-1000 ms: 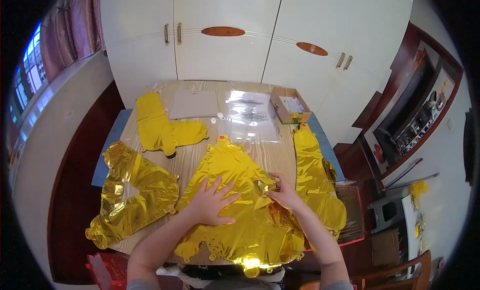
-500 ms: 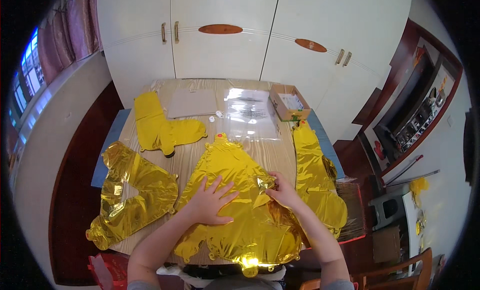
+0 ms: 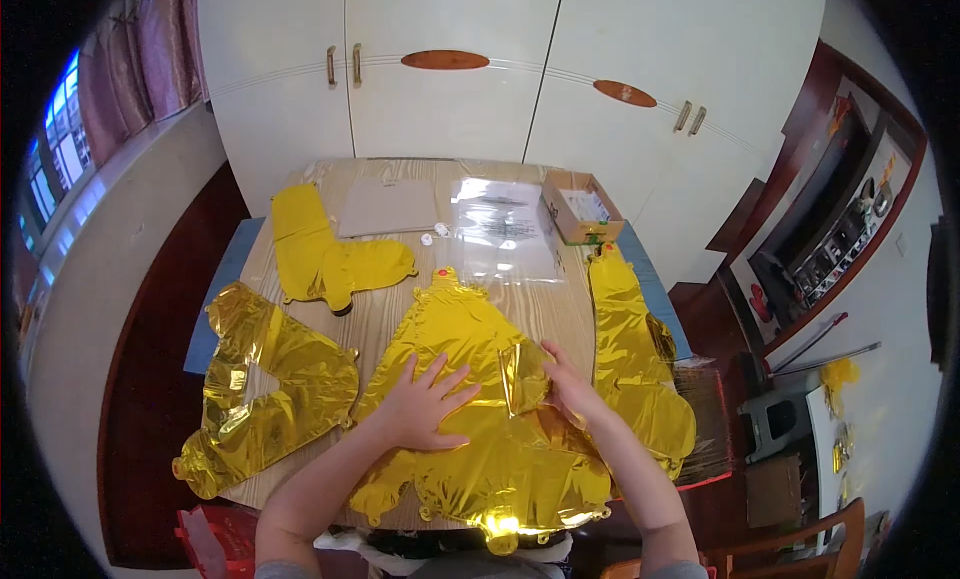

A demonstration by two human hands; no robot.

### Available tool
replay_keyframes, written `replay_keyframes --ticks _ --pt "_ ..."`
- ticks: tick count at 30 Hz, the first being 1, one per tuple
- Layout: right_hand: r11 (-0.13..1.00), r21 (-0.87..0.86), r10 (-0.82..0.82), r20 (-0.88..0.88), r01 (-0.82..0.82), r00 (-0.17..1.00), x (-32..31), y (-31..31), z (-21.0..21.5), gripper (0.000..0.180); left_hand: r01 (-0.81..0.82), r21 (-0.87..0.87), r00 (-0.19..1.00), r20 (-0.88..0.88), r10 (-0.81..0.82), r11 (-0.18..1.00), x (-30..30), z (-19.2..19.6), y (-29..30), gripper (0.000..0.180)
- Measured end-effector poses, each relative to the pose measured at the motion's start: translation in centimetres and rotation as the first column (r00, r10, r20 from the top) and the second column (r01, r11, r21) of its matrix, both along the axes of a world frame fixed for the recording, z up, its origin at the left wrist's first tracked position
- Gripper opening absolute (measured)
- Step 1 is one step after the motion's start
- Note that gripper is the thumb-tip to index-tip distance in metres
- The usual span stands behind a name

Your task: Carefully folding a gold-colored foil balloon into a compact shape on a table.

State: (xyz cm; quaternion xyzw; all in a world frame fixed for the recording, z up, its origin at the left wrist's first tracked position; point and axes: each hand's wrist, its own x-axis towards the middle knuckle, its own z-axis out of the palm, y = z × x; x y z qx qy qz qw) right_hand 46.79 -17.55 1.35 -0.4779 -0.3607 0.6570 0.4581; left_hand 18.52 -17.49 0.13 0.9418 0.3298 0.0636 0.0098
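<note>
A large flat gold foil balloon lies in front of me, its lower end at the table's near edge. My left hand rests flat on its middle, fingers spread. At the balloon's right side my right hand grips a folded flap of the foil; its fingertips are partly hidden by the flap. To the left lies a gold foil balloon shaped like an A. An L-shaped yellow foil balloon is at the far left, and another gold foil balloon lies along the right edge.
At the back of the table are a grey-beige sheet, clear plastic packaging, small white pieces and a cardboard box. White cabinets stand behind. A wooden chair and red bag are near me.
The foil flap at my right hand is turned up further and shows a larger shiny face. My right hand has shifted slightly along it. My left hand stays in place.
</note>
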Motion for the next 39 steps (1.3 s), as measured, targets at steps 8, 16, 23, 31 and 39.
replay_keyframes --ticks 8,16,23,31,39 --pt "0.833 0.266 0.125 0.764 -0.485 0.633 1.7 0.3 -1.7 0.034 -0.003 -0.023 1.000 -0.003 0.003 1.000 0.1 0.1 0.0 0.083" --pt "0.543 0.408 -0.172 0.909 -0.734 0.379 -0.2 -0.3 -1.1 0.038 -0.001 -0.036 1.000 0.014 0.002 0.999 -0.1 0.0 0.0 0.082" --pt "0.526 0.336 -0.141 0.940 -0.781 0.310 -0.3 0.0 -2.5 0.050 0.005 -0.071 0.999 -0.031 -0.007 0.997 -0.1 -0.1 0.3 0.072" --pt "0.533 0.068 -0.044 0.998 -0.844 0.052 -0.8 2.4 -1.0 0.091 0.010 -0.047 1.000 0.008 -0.010 0.999 -0.2 -0.1 0.3 0.072" --pt "0.516 -0.049 -0.090 0.990 -0.855 -0.111 -1.3 3.1 -0.7 0.118 -0.003 -0.097 0.997 -0.075 -0.005 0.995 0.0 0.5 0.4 0.078"
